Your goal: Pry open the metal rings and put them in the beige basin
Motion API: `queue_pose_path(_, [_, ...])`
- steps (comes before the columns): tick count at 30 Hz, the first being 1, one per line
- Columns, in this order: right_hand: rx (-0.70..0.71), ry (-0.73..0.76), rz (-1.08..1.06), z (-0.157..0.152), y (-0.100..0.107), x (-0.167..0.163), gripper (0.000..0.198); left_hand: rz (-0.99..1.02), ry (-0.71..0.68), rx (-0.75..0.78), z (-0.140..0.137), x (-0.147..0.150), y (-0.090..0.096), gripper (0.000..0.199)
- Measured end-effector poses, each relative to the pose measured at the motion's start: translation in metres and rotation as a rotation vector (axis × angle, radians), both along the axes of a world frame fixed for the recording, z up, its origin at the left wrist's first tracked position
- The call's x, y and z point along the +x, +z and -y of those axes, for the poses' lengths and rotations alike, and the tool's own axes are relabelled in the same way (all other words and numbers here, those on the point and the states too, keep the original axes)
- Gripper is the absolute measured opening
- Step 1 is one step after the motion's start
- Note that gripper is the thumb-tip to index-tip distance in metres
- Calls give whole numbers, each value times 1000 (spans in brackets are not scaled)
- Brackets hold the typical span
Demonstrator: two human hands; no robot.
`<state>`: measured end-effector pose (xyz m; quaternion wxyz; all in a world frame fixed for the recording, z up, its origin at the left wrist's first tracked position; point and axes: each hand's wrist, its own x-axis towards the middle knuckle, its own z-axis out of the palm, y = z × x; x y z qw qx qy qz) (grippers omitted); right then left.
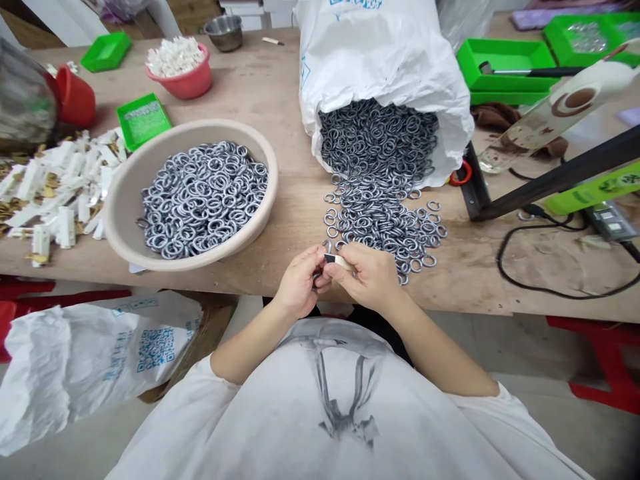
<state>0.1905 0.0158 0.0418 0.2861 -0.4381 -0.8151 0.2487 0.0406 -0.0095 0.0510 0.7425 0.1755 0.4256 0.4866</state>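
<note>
1. Head view, hands: the left hand [299,283] has its fingers pinched together, apparently on a small glossy grey metal ring [327,246]; whether its curled fingers hold more is partly hidden. The right hand [369,275] is closed around a small off-white block with a flat black end [343,261].
2. Head view, key relation: the block lies between the hands, its long axis roughly crosswise, the black end facing left toward the left fingertips. The ring sits just beyond that end, very near it.
3. Head view, edges and room: loose grey rings [380,217] lie just beyond the right hand, spilling from a white woven sack [385,60]. A round beige plastic basin [193,261] stands left, nearer the left hand. Bare wooden tabletop [295,193] separates basin and spill; the table's front edge runs close under both hands.
</note>
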Motion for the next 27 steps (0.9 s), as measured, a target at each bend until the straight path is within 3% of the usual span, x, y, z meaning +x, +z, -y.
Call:
queue_pose_path(9, [-6,18,49,0,3,1,55,36,9,-41,5,1,0,38])
queue_pose_path(15, [-268,1,-33,-8,-7,-15,54,77,22,-68,-1,-9,-8,38])
queue_pose_path(21, [-174,-264,311,-55,-21,-26,47,112,-22,-92,5,-25,-18,29])
queue_pose_path(27, [-185,-198,674,-95,-36,-38,31,1,10,-76,4,-37,-28,24])
